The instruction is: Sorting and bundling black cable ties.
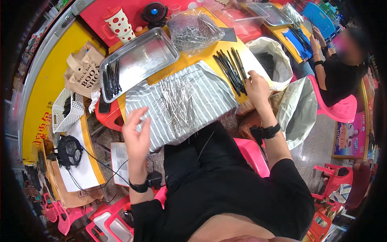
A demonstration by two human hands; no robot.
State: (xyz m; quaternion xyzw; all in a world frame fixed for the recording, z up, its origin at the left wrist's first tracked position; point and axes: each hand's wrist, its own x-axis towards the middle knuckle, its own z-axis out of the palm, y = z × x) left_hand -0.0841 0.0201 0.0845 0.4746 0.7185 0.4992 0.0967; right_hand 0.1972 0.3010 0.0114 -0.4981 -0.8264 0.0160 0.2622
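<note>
Over the near left corner of a grey-and-white striped sheet [217, 90], my left hand [137, 131] is raised with its fingers apart and nothing in them. A loose heap of thin silvery wires [177, 101] lies on the middle of that sheet. My right hand [258, 88] is at the right side of the table, its thumb and fingertips closed at the near end of a slim black stick [238, 64]. Beside it, several more black sticks [227, 70] lie in a row. How firmly the fingertips grip is hard to make out.
A metal tray [163, 60] holds black sticks at its left end. Behind are a clear plastic bag [193, 34], a spotted tumbler [121, 26] and a small fan [155, 14]. White sacks [298, 115] stand at right. Another person [342, 76] sits beyond, handling sticks.
</note>
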